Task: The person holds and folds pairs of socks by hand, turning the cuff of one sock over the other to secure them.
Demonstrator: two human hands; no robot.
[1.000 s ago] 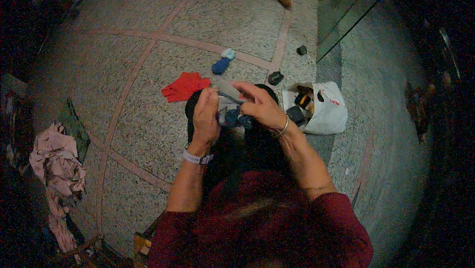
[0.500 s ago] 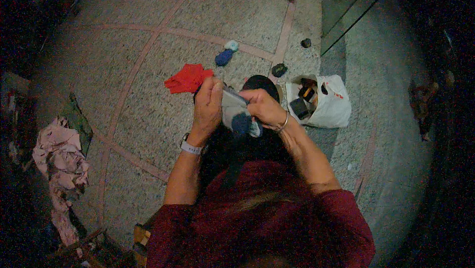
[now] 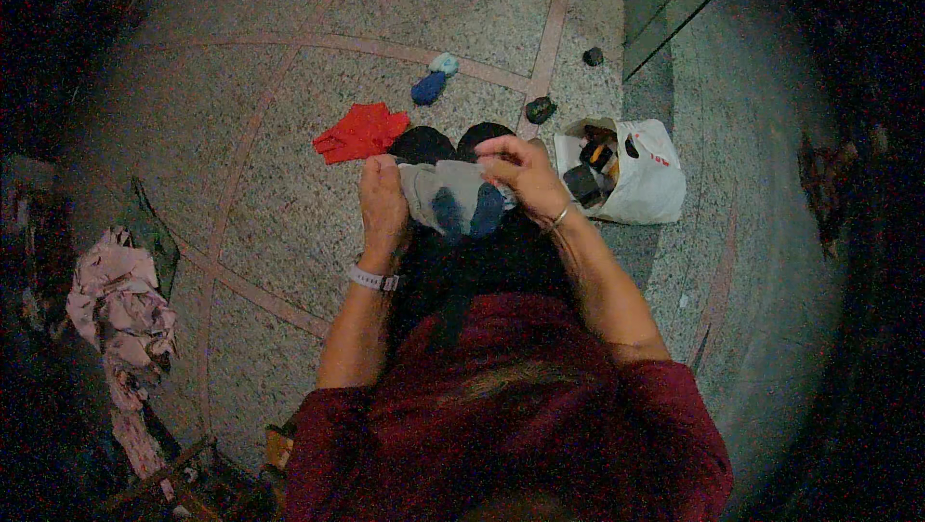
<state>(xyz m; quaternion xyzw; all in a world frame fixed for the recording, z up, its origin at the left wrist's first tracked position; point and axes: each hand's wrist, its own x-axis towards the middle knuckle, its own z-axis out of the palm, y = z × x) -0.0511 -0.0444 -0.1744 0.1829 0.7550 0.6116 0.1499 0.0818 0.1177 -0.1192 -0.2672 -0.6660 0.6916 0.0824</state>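
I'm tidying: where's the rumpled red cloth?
In the head view, the rumpled red cloth lies left of centre on the speckled floor, beyond the left hand.

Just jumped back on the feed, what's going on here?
A person is handling a grey cloth with blue patches, spread out over their lap. The left hand grips one end; the right hand is at the other, though its grip is hard to make out. On the floor ahead lie a red cloth and a blue bundle, with an open white bag to the right.
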